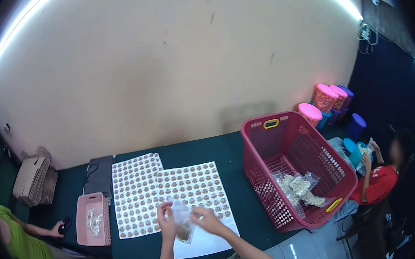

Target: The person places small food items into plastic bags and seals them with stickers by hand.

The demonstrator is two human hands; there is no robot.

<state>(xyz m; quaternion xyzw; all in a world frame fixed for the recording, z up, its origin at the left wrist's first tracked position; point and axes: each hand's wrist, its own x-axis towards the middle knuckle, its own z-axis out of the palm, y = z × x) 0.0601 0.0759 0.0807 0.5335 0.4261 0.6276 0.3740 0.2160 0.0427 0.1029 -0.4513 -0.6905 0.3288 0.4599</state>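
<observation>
Between my hands is a small clear plastic bag (183, 227) with something brownish in its lower part; its contents are too blurred to name. My left hand (166, 220) is closed on the bag's left edge. Fingers pinched, my right hand (205, 219) grips its upper right side. Under the bag lies a white sheet of round brown stickers (198, 182), whose near part is bare white. A second sticker sheet (134, 197) lies at its left on the dark green table (225, 153).
A large maroon basket (288, 218) holding several filled bags (300, 186) stands right. Left are a pink basket (92, 237), a black folder (99, 174) and stacked cardboard (31, 179). A person in green (23, 237) holds a phone; another in red (381, 184) handles a bag near lidded tubs (326, 97).
</observation>
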